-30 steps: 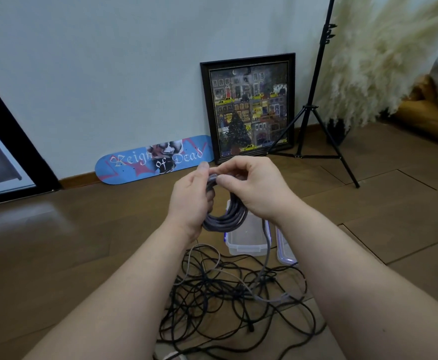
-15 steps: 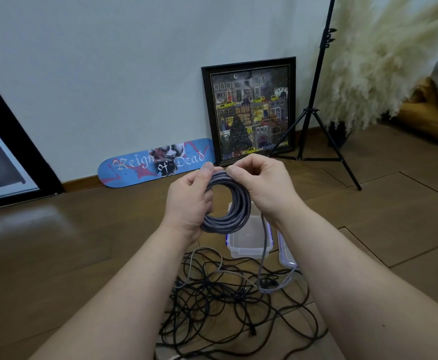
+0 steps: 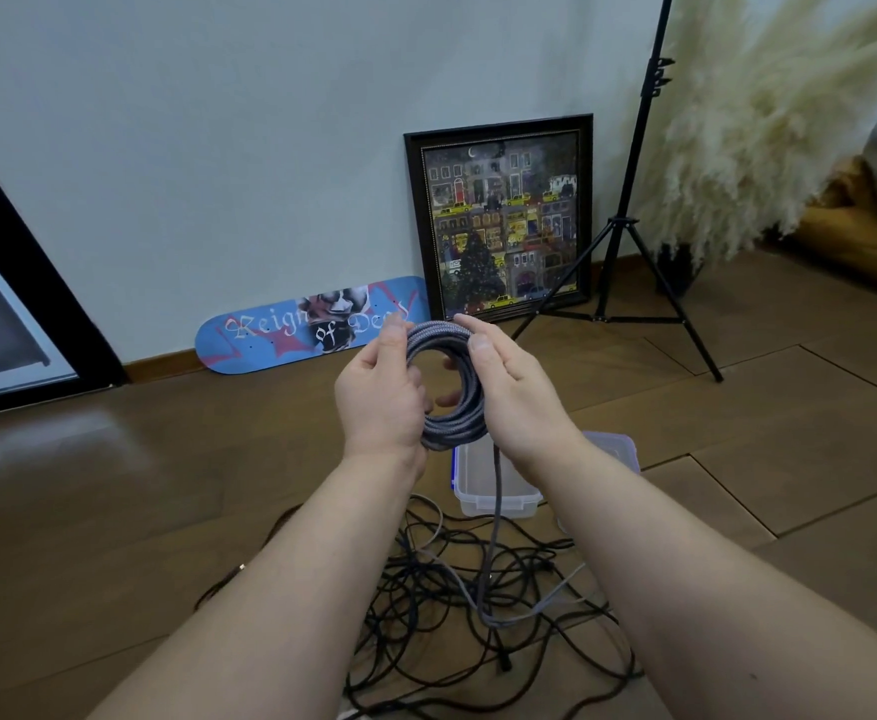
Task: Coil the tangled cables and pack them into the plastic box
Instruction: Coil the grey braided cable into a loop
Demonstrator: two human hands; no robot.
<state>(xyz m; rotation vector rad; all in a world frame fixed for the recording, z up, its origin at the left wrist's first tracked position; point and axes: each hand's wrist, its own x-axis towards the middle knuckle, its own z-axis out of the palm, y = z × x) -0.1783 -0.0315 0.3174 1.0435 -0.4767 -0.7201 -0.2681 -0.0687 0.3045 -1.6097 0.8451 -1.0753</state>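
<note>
**Cable coil held above a wood floor, with the room behind**

Both hands are raised over a brown wood-plank floor (image 3: 114,511). The left hand (image 3: 382,394) grips the left side of a grey braided cable coil (image 3: 449,376), fingers curled round its strands; the right hand (image 3: 514,392) holds the right side, thumb laid on the outer turns and fingers behind. The coil stands roughly upright between the hands. A loose grey tail (image 3: 496,511) hangs from its lower edge down to the floor. There it joins a tangle of black and grey cables (image 3: 457,615) spread near the person. Just beyond the tangle sits an open clear plastic box (image 3: 493,491), partly hidden by the right wrist; its lid (image 3: 615,449) lies just right of it. At the far side a pale wall (image 3: 218,148) meets the floor. Against it lean a blue skateboard deck (image 3: 270,337) and a framed street picture (image 3: 504,215). A black tripod stand (image 3: 628,215) rises right of the frame, beside cream pampas grass (image 3: 763,137). A dark-framed panel (image 3: 5,314) stands at far left.
</note>
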